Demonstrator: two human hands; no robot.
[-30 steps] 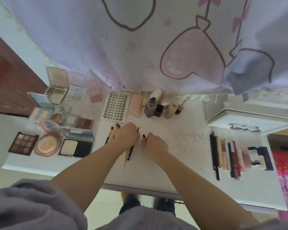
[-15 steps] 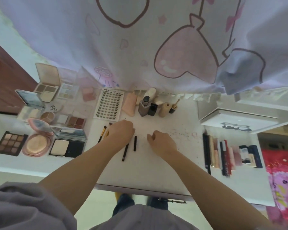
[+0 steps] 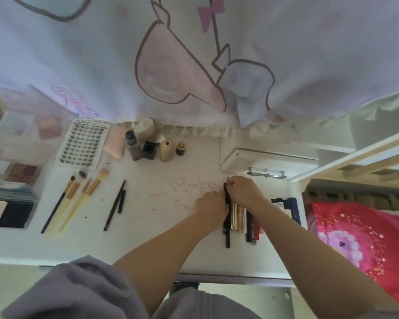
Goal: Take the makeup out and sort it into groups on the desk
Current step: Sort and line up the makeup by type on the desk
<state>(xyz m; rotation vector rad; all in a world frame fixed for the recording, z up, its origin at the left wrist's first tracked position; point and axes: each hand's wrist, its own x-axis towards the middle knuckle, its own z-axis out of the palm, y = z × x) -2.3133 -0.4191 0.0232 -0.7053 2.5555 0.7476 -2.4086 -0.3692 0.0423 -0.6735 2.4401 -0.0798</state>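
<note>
Head view, looking down on a white tabletop (image 3: 148, 245) set against a curtain (image 3: 194, 54) printed with pink hearts. Both hands meet at the right-hand group of makeup, a row of pens and tubes (image 3: 242, 218) laid side by side, parallel, running toward the near edge. The left hand (image 3: 211, 209) lies against the left flank of the row, fingers curled toward a long black pencil (image 3: 227, 224), the outermost stick; whether it pinches the pencil or only presses on it cannot be told. The right hand (image 3: 244, 191) covers the far ends of the row, fingertips bunched at the pencil's tip; its exact grip is hidden.

Left of centre, four brushes (image 3: 76, 199) lie fanned on the tabletop, and beside them two thin black liners (image 3: 115, 206) rest nearly touching. Along the curtain stand small bottles (image 3: 148, 148) next to a card of false lashes (image 3: 82, 143). Palettes (image 3: 16, 180) crowd the far left edge. A white box (image 3: 263, 160) sits at the far right corner.
</note>
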